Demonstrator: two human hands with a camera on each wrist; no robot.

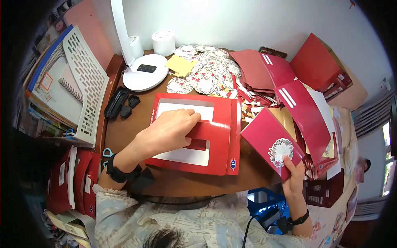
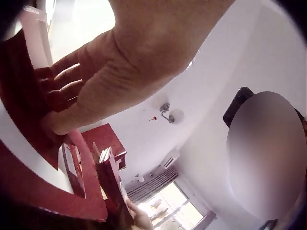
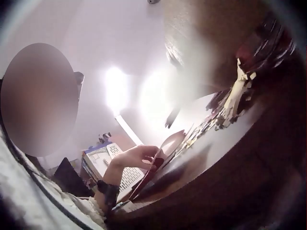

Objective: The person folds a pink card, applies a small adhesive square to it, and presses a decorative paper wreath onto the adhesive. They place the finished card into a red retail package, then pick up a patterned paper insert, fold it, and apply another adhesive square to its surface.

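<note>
A flat red cardboard box (image 1: pixel 217 140) with two cut-out windows lies on the desk in front of the person. Over its middle strip, the left hand (image 1: pixel 171 128) grips the cardboard between the windows, with white showing through them. To the right, the right hand (image 1: pixel 293 177) holds a crimson card folder (image 1: pixel 264 128) tilted above the desk edge. Its thumb presses a round white floral paper cutout (image 1: pixel 281 151) against the folder's face. In the left wrist view, the left fingers (image 2: pixel 62 86) and thumb lie against the red cardboard.
Floral paper cutouts (image 1: pixel 206 76) and yellow notes (image 1: pixel 180 65) cover the back of the desk (image 1: pixel 124 136). A white lamp (image 1: pixel 144 78) stands at the back left, near a black stapler (image 1: pixel 116 102). More crimson folders (image 1: pixel 304 115) and red strips pile up at right.
</note>
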